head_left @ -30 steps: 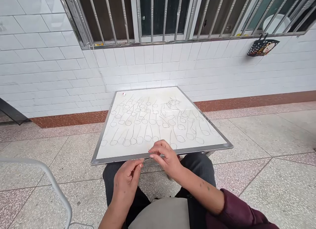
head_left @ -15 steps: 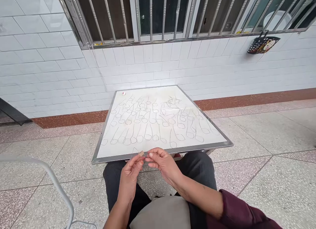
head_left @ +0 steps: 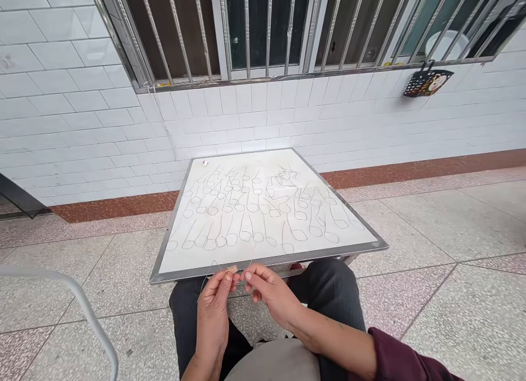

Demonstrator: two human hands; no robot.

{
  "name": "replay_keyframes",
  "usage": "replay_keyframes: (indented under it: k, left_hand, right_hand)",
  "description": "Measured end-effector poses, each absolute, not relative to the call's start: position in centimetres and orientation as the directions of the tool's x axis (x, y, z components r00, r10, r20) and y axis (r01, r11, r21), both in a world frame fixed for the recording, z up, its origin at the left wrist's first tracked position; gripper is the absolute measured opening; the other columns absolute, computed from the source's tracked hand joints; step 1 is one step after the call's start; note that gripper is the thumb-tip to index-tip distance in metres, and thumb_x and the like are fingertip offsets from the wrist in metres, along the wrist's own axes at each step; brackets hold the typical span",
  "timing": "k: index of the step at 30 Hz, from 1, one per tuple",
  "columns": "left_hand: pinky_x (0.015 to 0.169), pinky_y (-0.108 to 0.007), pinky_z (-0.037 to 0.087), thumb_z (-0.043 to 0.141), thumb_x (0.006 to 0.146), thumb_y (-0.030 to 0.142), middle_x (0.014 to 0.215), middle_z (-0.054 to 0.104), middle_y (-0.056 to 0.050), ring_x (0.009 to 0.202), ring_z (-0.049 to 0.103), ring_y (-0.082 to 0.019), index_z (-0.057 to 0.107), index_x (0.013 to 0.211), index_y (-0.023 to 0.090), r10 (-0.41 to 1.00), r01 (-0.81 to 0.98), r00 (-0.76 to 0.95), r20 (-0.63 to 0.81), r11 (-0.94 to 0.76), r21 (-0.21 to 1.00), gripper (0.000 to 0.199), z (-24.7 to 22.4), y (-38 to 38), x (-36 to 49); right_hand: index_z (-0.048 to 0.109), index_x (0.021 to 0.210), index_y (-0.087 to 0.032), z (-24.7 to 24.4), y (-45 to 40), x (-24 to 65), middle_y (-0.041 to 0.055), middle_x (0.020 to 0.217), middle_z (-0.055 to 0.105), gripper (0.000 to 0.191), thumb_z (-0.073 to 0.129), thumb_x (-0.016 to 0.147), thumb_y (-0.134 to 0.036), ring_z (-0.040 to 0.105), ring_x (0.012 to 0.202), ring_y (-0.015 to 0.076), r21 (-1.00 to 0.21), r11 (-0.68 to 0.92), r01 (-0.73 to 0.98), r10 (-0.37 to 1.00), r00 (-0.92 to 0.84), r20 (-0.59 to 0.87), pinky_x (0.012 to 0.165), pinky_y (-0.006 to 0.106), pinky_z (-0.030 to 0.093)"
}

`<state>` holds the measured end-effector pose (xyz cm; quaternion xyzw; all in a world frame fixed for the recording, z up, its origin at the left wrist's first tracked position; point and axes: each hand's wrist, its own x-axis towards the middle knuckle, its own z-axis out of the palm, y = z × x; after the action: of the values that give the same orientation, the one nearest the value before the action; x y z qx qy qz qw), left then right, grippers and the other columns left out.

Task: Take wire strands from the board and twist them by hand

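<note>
Just over the table's near edge, my left hand (head_left: 214,304) pinches a thin wire (head_left: 214,262), which bends up in a peak above the knuckles and trails down on the left. A tan wrap (head_left: 232,269) covers a fingertip of that hand. Close beside it, my right hand (head_left: 269,293) is closed at the fingertips on the same wire or its end; a fine strand stands up from between thumb and forefinger. The exact crossing of the wire is too thin to make out. On the white table (head_left: 184,263) lie several looped wires (head_left: 289,248) with long tails, in rough rows.
A tangled pile of wires (head_left: 285,175) lies at the table's back right, and a small white-and-red object (head_left: 205,163) at its back left corner. A grey metal tube (head_left: 82,299) curves at left. Behind stands a tiled wall (head_left: 230,120) with a barred window.
The view has tilted slightly up. My left thumb has come up against the wrapped finger, and the strand at my right fingertips now points upward.
</note>
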<state>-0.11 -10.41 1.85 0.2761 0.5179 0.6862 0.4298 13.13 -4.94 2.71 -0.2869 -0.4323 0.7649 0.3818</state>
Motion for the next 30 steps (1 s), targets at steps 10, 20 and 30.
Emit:
replay_keyframes:
  k: [10, 20, 30]
  left_hand:
    - [0.077, -0.027, 0.047, 0.076, 0.079, 0.044, 0.079, 0.07, -0.003, 0.076, 0.059, -0.015, 0.075, 0.101, 0.018, 0.893, -0.266, -0.443, -0.079, -0.047, 0.963, 0.034, 2.5, -11.0, -0.1]
    - [0.071, -0.028, 0.052, 0.08, 0.076, 0.039, 0.071, 0.067, -0.002, 0.069, 0.063, -0.015, 0.074, 0.092, 0.017, 0.911, -0.546, -0.381, -0.156, -0.085, 0.833, 0.027, 4.9, -11.4, 1.3]
    - [0.07, -0.029, 0.05, 0.071, 0.085, 0.04, 0.062, 0.056, 0.002, 0.061, 0.052, -0.012, 0.065, 0.074, 0.017, 0.955, -0.492, -0.262, -0.14, -0.007, 0.87, 0.027, 5.4, -11.7, 0.6]
  right_hand:
    - [0.066, 0.105, -0.02, 3.7, -4.9, 13.8, 0.0009, 0.086, 0.065, 0.033, 0.075, 0.082, -0.042, 0.057, 0.069, 0.0078, -0.774, -0.38, -0.506, 0.838, -0.543, -0.057, 0.065, 0.022, 0.045]
    - [0.06, 0.116, -0.025, 3.2, -5.1, 14.8, -0.0013, 0.08, 0.06, 0.033, 0.056, 0.094, -0.048, 0.054, 0.061, 0.0095, -0.944, -0.139, -0.3, 0.86, -0.51, 0.035, 0.058, 0.025, 0.044]
    - [0.06, 0.132, -0.029, 2.4, -4.9, 15.2, -0.0008, 0.078, 0.056, 0.041, 0.05, 0.096, -0.045, 0.05, 0.06, 0.0107, -0.99, 0.116, -0.084, 0.803, -0.579, 0.143, 0.059, 0.028, 0.046]
